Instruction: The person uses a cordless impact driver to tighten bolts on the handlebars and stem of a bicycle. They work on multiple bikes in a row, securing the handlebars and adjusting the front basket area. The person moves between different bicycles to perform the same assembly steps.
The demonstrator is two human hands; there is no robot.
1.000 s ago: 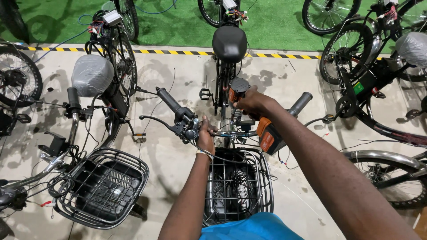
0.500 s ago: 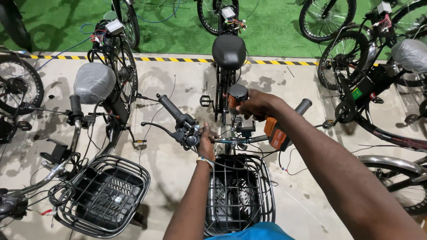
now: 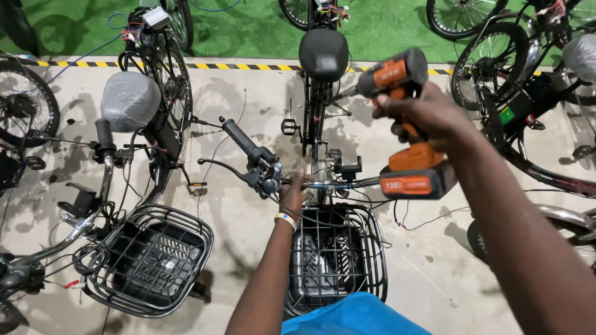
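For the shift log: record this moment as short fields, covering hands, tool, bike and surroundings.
left hand: left hand grips the handlebar
right hand: right hand holds the orange cordless drill raised above the bar
bike: black saddle, wire front basket
beside: second bike with wrapped saddle and basket
floor: concrete, then striped tape and green turf

We count two wire baskets, one (image 3: 149, 263) at the lower left and one (image 3: 338, 260) at the bottom centre. We see one orange cordless drill (image 3: 406, 124), one black saddle (image 3: 324, 53), and two grey wrapped saddles (image 3: 129, 100) (image 3: 582, 56). Two hands show: left hand (image 3: 297, 189), right hand (image 3: 428, 115).
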